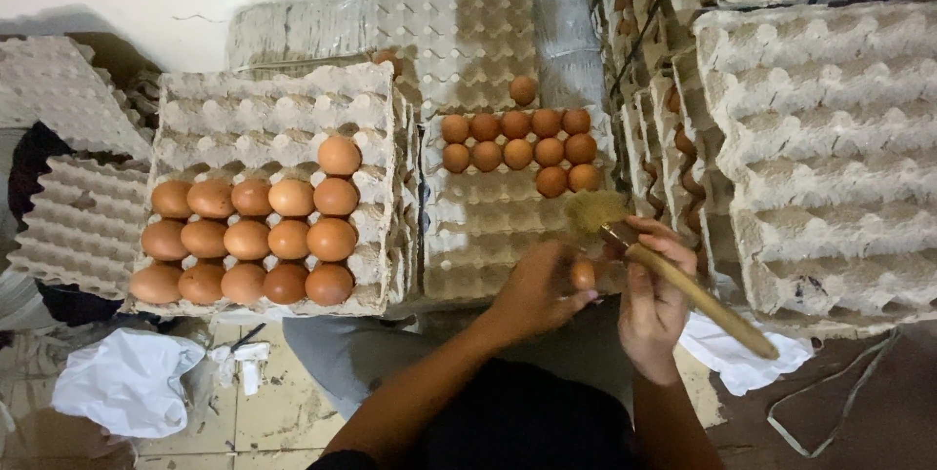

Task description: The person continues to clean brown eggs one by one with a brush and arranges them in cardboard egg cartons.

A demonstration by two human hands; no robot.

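- Your left hand (535,291) is closed round a smooth brown egg (583,275), held just over the near edge of the middle pulp tray (488,226).
- Your right hand (652,296) grips a wooden-handled brush (673,275), its pale bristles beside the egg.
- Bare dimpled cups lie ahead of the egg; stacked grey trays (830,158) crowd your right.
- The left tray (278,114) carries rounded brown eggs.
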